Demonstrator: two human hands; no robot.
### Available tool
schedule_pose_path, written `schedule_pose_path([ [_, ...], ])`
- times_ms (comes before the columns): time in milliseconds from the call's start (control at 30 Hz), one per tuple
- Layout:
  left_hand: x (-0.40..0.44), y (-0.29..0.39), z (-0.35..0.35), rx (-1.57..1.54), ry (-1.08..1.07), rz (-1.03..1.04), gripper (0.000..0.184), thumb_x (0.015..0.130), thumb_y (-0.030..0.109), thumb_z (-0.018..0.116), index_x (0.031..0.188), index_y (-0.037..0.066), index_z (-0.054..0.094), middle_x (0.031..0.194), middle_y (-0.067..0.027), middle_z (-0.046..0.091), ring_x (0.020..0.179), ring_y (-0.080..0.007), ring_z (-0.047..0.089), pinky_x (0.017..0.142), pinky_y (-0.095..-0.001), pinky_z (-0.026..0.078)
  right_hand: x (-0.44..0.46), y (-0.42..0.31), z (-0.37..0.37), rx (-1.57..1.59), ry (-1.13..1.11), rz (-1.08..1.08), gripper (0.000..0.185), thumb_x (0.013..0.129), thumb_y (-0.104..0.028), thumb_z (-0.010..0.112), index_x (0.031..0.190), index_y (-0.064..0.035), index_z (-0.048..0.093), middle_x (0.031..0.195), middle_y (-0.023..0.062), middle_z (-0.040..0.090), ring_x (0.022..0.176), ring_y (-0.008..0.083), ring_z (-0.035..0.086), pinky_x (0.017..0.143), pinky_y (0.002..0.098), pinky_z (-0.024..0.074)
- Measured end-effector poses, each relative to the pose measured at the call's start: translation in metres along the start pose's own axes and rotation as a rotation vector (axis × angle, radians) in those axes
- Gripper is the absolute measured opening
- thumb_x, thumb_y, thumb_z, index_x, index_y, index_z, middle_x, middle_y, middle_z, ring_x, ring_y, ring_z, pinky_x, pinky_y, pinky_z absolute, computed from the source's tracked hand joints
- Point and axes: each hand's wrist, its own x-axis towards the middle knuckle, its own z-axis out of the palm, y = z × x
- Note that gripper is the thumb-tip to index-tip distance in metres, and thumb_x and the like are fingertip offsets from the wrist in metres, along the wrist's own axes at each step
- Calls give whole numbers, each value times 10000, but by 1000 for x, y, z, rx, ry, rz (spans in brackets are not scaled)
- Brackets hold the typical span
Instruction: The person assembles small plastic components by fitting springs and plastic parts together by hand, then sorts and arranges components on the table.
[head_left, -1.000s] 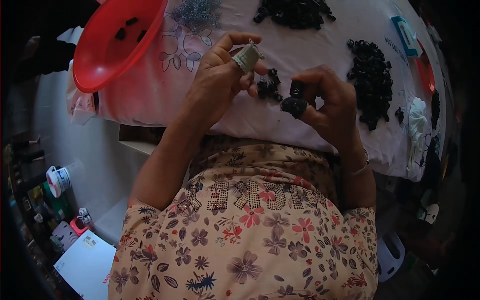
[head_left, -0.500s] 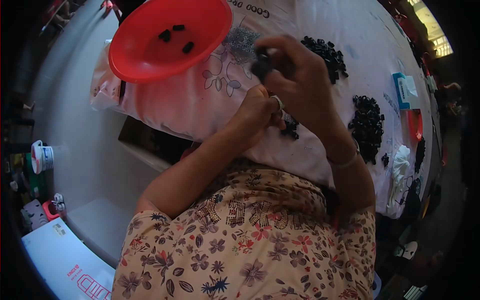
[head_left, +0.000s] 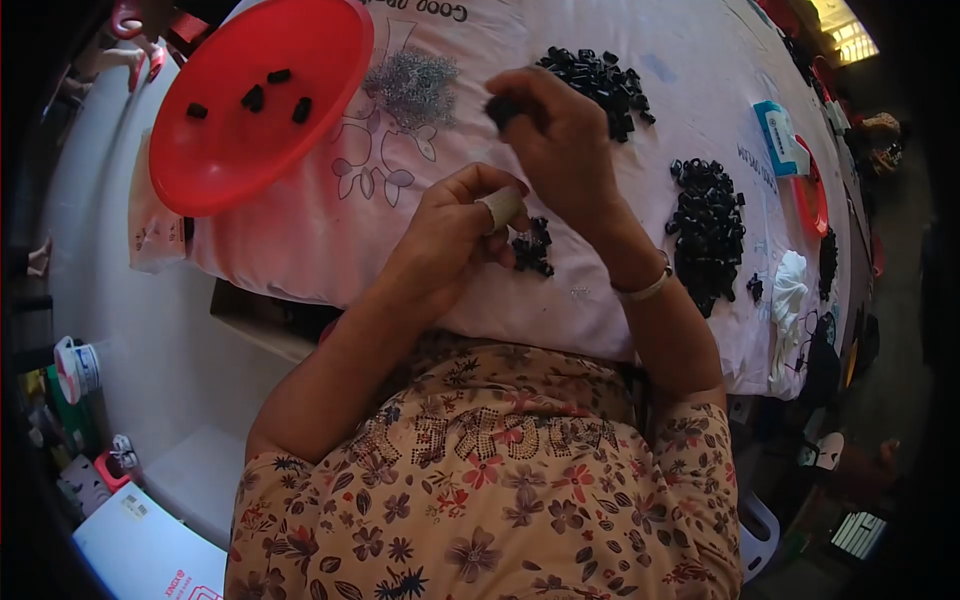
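My right hand (head_left: 562, 135) is raised over the cloth, its thumb and fingers closed on a small black plastic piece (head_left: 503, 112). Lower and to the left, my left hand (head_left: 468, 215) has its fingers curled together, with a beige wrap (head_left: 503, 207) around one finger. Whatever those left fingertips pinch is hidden from me. Right beside them lies a small heap of black parts (head_left: 537, 248). A pile of tiny silvery metal parts (head_left: 412, 88) is spread beyond both hands. The red bowl (head_left: 235, 165) at the left contains several black pieces.
Two larger piles of black parts, a far one (head_left: 597, 85) and a right one (head_left: 705, 230), lie on the pale printed cloth (head_left: 610, 310). Farther right are a blue tissue box (head_left: 780, 140), a red container (head_left: 812, 205) and a crumpled white cloth (head_left: 789, 300). A white box (head_left: 150, 545) stands lower left.
My view has shifted, so the bowl appears farther left and lower. One more black piece shows in the bowl. My right hand, blurred earlier close to the left, is now slightly apart from it.
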Motion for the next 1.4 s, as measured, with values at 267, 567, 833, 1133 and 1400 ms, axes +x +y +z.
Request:
schedule_pose_path([
  [267, 2, -4, -1, 66, 29, -32, 117, 890, 52, 500, 992, 25, 551, 792, -67, 597, 604, -99, 535, 561, -246, 465, -21, 56, -49, -572, -15, 77, 304, 749, -91, 590, 1051, -119, 610, 913, 119, 573, 799, 303, 608, 709, 399, 495],
  [567, 0, -1, -1, 69, 5, -41, 76, 898, 68, 536, 965, 35, 551, 759, -59, 599, 552, -76, 496, 534, -231, 469, -26, 65, -48, -600, 3, -11, 263, 747, -140, 609, 1005, -157, 659, 924, 100, 538, 770, 289, 590, 690, 396, 488],
  [833, -2, -5, 0, 167, -57, 8, 127, 908, 77, 509, 1018, 27, 546, 800, -62, 613, 605, -84, 541, 577, -232, 480, -57, 20, -65, -78, 4, 153, 277, 782, 45, 568, 1008, -71, 677, 820, 53, 551, 645, 100, 566, 598, 226, 458],
  [1133, -5, -16, 8, 132, -126, 5, 105, 875, 71, 576, 974, 37, 567, 864, -38, 599, 643, -79, 559, 568, -227, 504, -98, -8, -43, -45, -6, -40, 419, 686, 127, 517, 1037, -48, 664, 853, 86, 574, 701, 178, 612, 631, 265, 510],
  [1400, -6, -12, 9, 233, -141, 117, 136, 821, 49, 635, 940, 23, 575, 841, -35, 599, 674, -95, 583, 568, -220, 496, -104, -13, -44, 102, -30, 77, 504, 669, 140, 531, 1140, -31, 589, 877, 86, 589, 730, 146, 615, 647, 262, 520],
])
